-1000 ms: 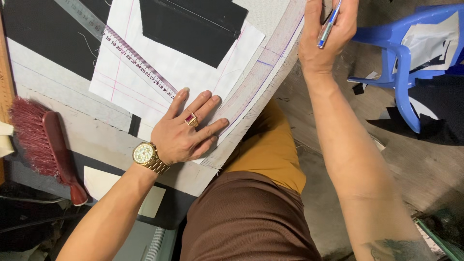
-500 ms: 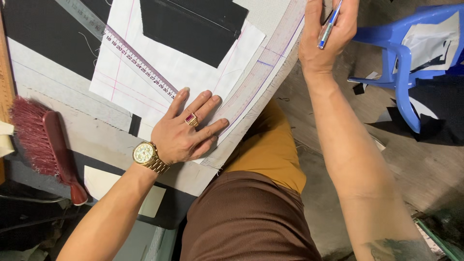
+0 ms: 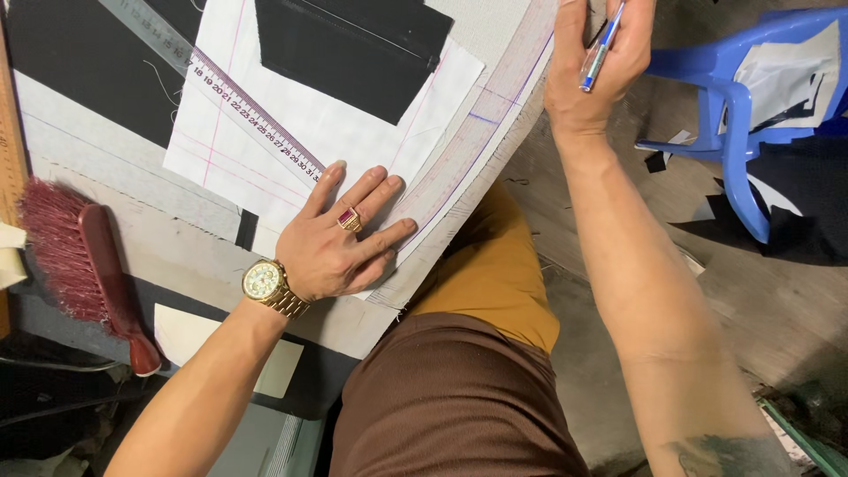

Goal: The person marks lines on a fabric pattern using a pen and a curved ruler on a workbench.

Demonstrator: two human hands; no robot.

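Note:
My left hand point(image 3: 340, 238), with a red-stoned ring and a gold watch, lies flat with spread fingers on a white paper pattern point(image 3: 353, 132) and on the near end of a long curved clear ruler point(image 3: 477, 132). My right hand point(image 3: 596, 62) rests at the ruler's far part near the table edge and grips a blue pen point(image 3: 601, 49), tip pointing down. A piece of black fabric point(image 3: 353, 44) lies on the paper. A straight clear ruler point(image 3: 221, 97) crosses the paper diagonally.
A red-bristled brush point(image 3: 84, 265) lies at the left on the table point(image 3: 132, 177). A wooden strip point(image 3: 11, 132) runs along the left edge. A blue plastic chair point(image 3: 742, 97) with paper and cloth scraps stands on the floor at the right.

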